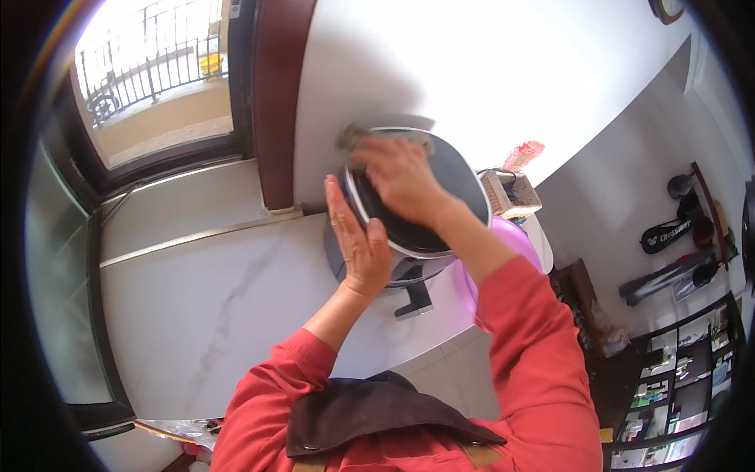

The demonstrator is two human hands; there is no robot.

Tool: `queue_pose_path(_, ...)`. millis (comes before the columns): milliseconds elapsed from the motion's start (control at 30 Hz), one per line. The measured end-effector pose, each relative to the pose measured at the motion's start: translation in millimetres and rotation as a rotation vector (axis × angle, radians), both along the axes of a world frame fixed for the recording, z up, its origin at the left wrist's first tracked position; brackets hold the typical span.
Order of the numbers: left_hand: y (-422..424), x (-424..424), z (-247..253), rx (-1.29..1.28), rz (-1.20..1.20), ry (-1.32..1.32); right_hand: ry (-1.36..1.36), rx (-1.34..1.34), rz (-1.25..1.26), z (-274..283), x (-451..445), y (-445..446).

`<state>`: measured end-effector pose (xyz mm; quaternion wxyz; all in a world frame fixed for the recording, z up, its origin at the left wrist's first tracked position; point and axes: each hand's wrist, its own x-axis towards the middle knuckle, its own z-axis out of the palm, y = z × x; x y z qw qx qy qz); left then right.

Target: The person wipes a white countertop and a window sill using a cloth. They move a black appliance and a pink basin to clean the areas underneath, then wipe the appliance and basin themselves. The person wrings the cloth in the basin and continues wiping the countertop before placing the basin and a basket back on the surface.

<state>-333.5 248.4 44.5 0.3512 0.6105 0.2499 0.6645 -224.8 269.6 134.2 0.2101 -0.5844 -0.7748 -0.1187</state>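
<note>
An air fryer (466,171) with a dark top, a pale rim and a black handle stands on a white marbled table (236,318) against the wall. Flat against its left side, fingers extended, rests my left hand (360,248). My right hand (401,177) lies over the top and presses on a greyish cloth (354,138), which is blurred and reaches past the far left edge of the rim. The right fingertips are partly lost in that blur. A pink plastic basin (516,239) sits beside the appliance, partly hidden by my right forearm.
Right of the appliance stands a woven basket (510,197) with a cable and small items. A window with a dark frame (242,76) is at the upper left. Shelves (678,377) with many small objects stand at the far right. Plastic bags lie below the table's near-left edge.
</note>
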Motion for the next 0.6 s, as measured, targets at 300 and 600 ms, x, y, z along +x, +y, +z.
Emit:
queue_pose_path(300,-5,-3,6,-0.019,-0.035,0.065,0.057,-0.015,-0.243,3,110,-67)
queue_pose_path(600,-1,-7,4,0.099,0.105,0.153,0.262,0.141,-0.294,-22,117,-57)
